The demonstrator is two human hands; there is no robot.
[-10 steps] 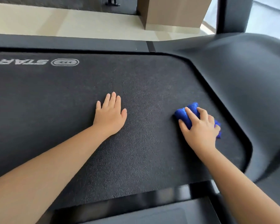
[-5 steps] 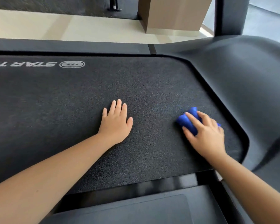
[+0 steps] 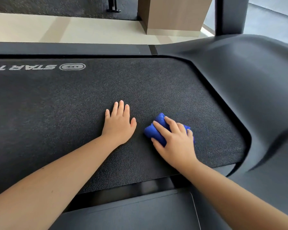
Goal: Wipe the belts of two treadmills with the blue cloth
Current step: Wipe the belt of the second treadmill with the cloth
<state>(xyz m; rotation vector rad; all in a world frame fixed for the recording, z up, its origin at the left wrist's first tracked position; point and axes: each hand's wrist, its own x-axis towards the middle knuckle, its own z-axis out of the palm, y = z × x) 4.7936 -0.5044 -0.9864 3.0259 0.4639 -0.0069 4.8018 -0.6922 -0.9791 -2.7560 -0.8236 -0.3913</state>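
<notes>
The dark textured treadmill belt (image 3: 73, 105) fills most of the view, with a grey logo near its far left edge. My left hand (image 3: 119, 124) lies flat on the belt, fingers straight and together. Just to its right, my right hand (image 3: 175, 140) grips a bunched blue cloth (image 3: 154, 131) and presses it onto the belt. Part of the cloth is hidden under my palm and fingers.
The smooth black motor cover (image 3: 256, 90) rises at the right end of the belt. Black side rails run along the far edge (image 3: 65, 48) and the near edge (image 3: 131, 209). Beyond lie pale floor and a wooden block (image 3: 173, 15).
My right hand has slid the blue cloth leftward along the belt, from near the motor cover to close beside my left hand. The left hand has stayed flat on the belt.
</notes>
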